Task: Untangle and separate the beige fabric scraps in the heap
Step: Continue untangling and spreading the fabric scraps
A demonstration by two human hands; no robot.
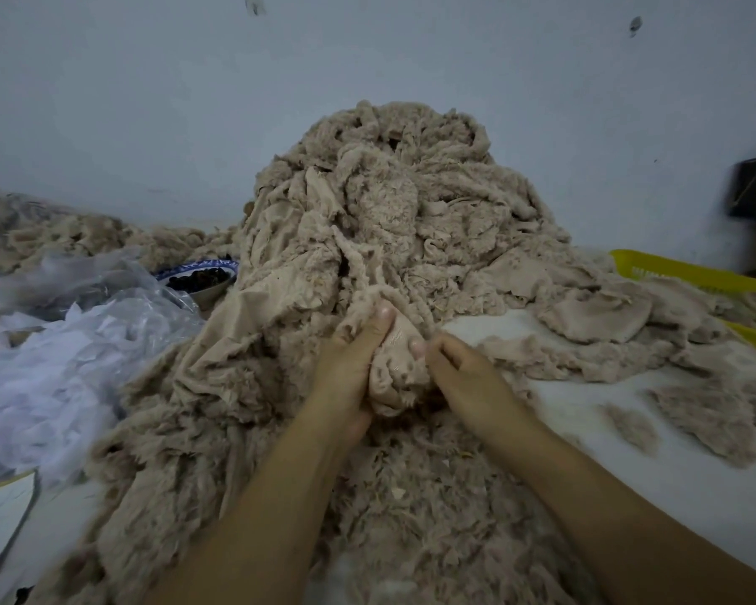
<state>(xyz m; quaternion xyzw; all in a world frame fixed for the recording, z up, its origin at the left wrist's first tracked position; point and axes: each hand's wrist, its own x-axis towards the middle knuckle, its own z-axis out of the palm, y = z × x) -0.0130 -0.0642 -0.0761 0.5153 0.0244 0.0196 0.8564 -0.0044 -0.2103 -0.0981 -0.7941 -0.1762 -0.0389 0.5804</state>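
Nearest, two hands meet at the foot of the heap. The left hand [350, 360] grips one bunched scrap [396, 373], thumb laid up along it. The right hand [463, 369] pinches the same scrap with curled fingers. It looks light, limp and fuzzy, likely to snag on its neighbours, so it is best taken by a free edge and drawn out slowly. On the white table [629, 386] to the right lie two loose tufts. Behind rises one heap [389, 203], its scraps too tangled to count. Farther off are one bowl [197, 279] and what seems to be one yellow basket [681, 272].
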